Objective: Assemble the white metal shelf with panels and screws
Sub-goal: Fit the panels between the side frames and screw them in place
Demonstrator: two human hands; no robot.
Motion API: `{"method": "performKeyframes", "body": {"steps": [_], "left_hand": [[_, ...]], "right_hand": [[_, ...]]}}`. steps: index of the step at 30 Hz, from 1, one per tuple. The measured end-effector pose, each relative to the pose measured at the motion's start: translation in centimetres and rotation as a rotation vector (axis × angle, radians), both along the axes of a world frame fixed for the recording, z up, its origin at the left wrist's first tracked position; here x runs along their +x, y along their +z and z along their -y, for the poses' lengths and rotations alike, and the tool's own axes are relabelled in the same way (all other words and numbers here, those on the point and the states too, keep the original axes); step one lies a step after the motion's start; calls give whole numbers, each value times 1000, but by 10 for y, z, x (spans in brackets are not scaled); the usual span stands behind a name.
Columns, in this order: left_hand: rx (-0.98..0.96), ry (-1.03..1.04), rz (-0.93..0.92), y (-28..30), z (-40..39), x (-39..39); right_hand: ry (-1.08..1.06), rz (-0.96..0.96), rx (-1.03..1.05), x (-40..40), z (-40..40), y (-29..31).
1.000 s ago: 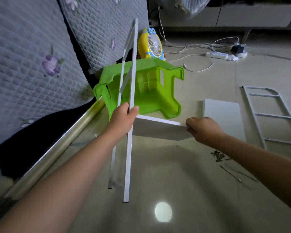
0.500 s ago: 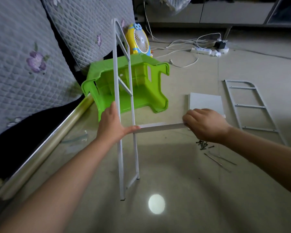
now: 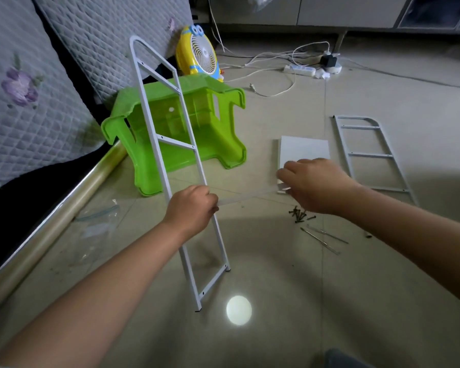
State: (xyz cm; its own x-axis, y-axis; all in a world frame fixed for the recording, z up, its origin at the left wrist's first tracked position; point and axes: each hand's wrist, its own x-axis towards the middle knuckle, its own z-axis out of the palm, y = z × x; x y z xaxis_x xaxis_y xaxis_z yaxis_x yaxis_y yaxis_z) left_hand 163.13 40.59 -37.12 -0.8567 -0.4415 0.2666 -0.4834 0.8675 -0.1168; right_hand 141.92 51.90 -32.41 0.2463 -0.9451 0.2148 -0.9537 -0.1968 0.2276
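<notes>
Glossy beige tile floor [image 3: 383,301], quilted floral mattress [image 3: 37,102] at left. My left hand [image 3: 190,208] gripped the upright white tubular side frame [image 3: 170,144]; right hand's [image 3: 315,185] fingers seemingly pinched the thin, blurred white panel [image 3: 245,199] between them. Black screws [image 3: 299,215] lay nearby.

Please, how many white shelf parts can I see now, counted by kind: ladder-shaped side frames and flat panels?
White metal ladder-shaped side frames: 2, one upright in the left hand at, one lying on the floor.
White flat panels: 2, one held by the right hand at, one on the floor.
Total: 4.
</notes>
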Motion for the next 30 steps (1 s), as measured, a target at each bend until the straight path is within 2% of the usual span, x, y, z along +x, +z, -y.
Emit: {"method": "performKeyframes", "body": {"steps": [2, 3, 5, 7, 13, 18, 30], "left_hand": [[26, -7, -16, -7, 0, 4], [19, -18, -19, -6, -2, 5], [-47, -48, -63, -6, -2, 7], [-95, -101, -147, -7, -5, 5], [-85, -172, -227, 7, -20, -22], [-108, -261, -262, 10, -34, -17], [-64, -328, -345, 13, -75, -38]], "right_hand": [[-252, 122, 155, -25, -13, 8], [-260, 275, 174, -33, -21, 10], [-111, 364, -11, -42, -33, 6], [-23, 346, -188, -46, -36, -6], [20, 283, -261, -36, -36, -15], [99, 295, -254, -29, -46, -14], [173, 362, -434, -47, -87, -10]]}}
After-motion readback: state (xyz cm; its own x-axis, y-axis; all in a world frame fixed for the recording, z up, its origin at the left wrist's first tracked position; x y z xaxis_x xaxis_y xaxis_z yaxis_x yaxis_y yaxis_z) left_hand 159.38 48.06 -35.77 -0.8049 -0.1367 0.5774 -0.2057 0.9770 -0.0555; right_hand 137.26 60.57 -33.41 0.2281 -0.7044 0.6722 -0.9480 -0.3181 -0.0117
